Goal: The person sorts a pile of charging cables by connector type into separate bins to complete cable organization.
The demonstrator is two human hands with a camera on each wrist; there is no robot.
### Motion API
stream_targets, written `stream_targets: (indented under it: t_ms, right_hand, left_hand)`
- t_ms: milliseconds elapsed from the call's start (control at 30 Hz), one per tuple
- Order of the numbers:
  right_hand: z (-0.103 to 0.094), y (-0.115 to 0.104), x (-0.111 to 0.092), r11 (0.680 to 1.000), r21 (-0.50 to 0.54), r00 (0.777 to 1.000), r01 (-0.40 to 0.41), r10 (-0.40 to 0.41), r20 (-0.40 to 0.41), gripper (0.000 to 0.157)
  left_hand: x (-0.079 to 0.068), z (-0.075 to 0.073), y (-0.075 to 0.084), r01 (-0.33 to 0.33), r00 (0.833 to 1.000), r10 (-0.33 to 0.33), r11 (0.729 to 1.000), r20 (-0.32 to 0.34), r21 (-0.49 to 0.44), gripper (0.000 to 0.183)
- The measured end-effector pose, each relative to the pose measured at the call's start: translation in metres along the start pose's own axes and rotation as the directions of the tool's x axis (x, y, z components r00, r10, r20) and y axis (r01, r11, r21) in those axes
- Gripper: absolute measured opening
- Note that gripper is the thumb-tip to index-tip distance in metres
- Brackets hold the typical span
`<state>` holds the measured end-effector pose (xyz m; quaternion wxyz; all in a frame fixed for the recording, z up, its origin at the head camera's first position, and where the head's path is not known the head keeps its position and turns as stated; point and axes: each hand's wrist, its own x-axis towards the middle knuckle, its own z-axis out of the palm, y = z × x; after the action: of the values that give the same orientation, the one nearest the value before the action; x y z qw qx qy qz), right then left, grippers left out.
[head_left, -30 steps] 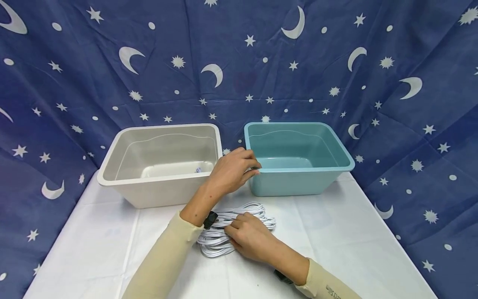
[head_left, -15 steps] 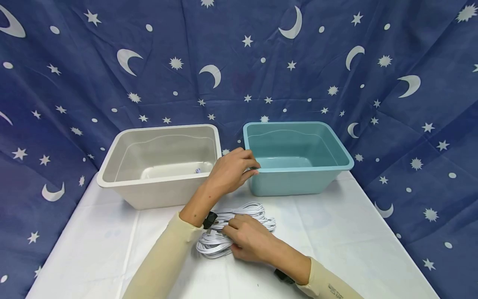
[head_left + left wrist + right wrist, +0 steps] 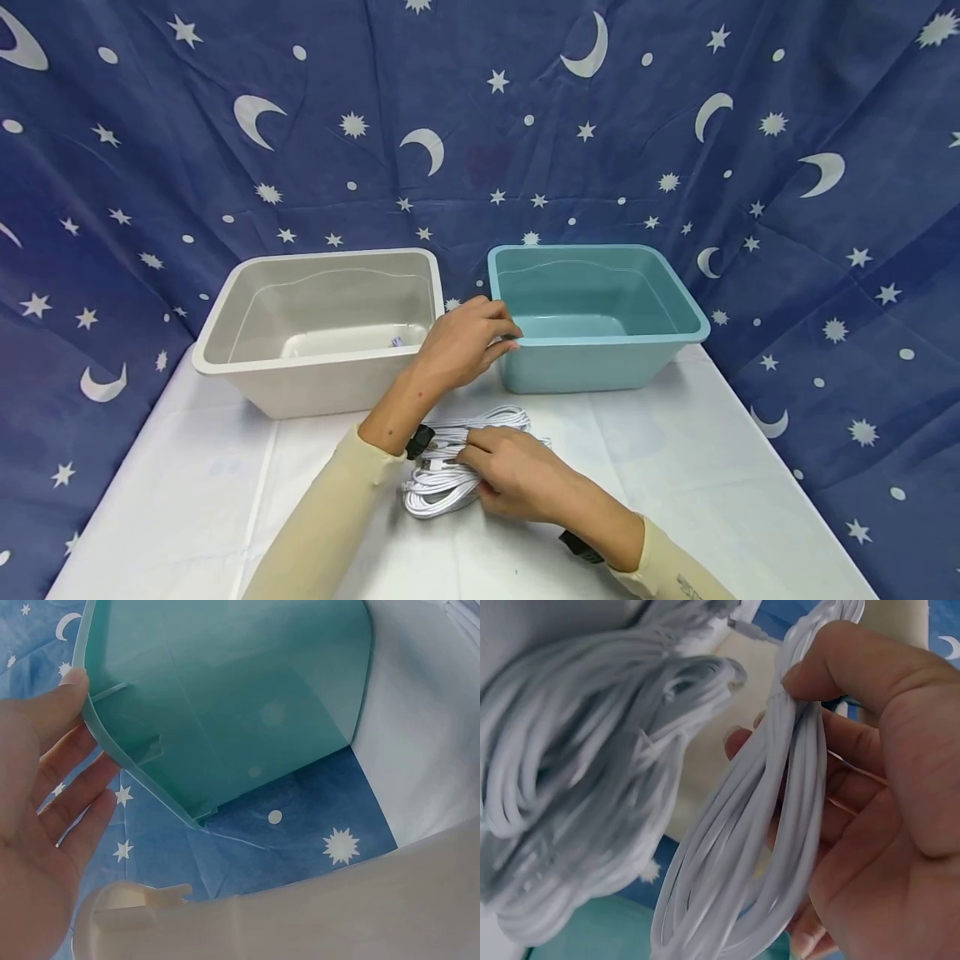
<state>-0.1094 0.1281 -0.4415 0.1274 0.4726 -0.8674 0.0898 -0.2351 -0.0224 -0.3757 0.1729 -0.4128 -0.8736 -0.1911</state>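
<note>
In the head view, my left hand (image 3: 468,342) is at the near left corner of the teal bin (image 3: 615,340). The left wrist view has its thumb and fingers pinching the bin's rim (image 3: 105,742). Below it on the table, my right hand (image 3: 525,475) is at a pile of white coiled cables (image 3: 495,419). Seen from the right wrist, thumb and fingertips pinch one looped white cable (image 3: 735,825) by its gathered part. A second, thicker bunch of coils (image 3: 577,765) lies beside it. A small plug (image 3: 751,630) shows near the top of that view.
A light grey bin (image 3: 322,361) stands left of the teal one, with a small purplish object (image 3: 397,342) on its floor. Black wrist straps (image 3: 420,442) are on both arms. A white cloth (image 3: 187,500) covers the table, and a blue moon-and-star curtain (image 3: 480,142) hangs behind.
My right hand has shifted slightly to the right and a cable coil has come with it, away from the other coils. The left hand stays at the teal rim.
</note>
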Motion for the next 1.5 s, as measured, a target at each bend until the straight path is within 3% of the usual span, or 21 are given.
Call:
stream_targets:
  t_ms: [267, 500, 1000, 1500]
  right_hand:
    - [-0.015, 0.003, -0.007, 1.0, 0.01, 1.0, -0.003, 0.003, -0.001, 0.037]
    - [-0.018, 0.007, -0.008, 0.999, 0.034, 0.997, 0.036, -0.034, -0.067, 0.037]
    - [-0.038, 0.018, -0.011, 0.999, 0.037, 0.985, 0.036, -0.029, -0.17, 0.037]
    - [-0.082, 0.043, -0.019, 0.998, -0.042, 0.98, 0.047, -0.055, -0.191, 0.04]
  left_hand:
    - [0.001, 0.001, 0.001, -0.011, 1.0, 0.011, 1.0, -0.014, -0.005, 0.018]
    - [0.0, -0.001, 0.002, 0.002, 1.0, -0.002, 1.0, -0.001, 0.0, 0.018]
    - [-0.001, -0.001, -0.001, -0.013, 1.0, 0.013, 1.0, 0.002, 0.013, 0.02]
    - [0.0, -0.002, 0.0, -0.009, 1.0, 0.009, 1.0, 0.01, 0.012, 0.018]
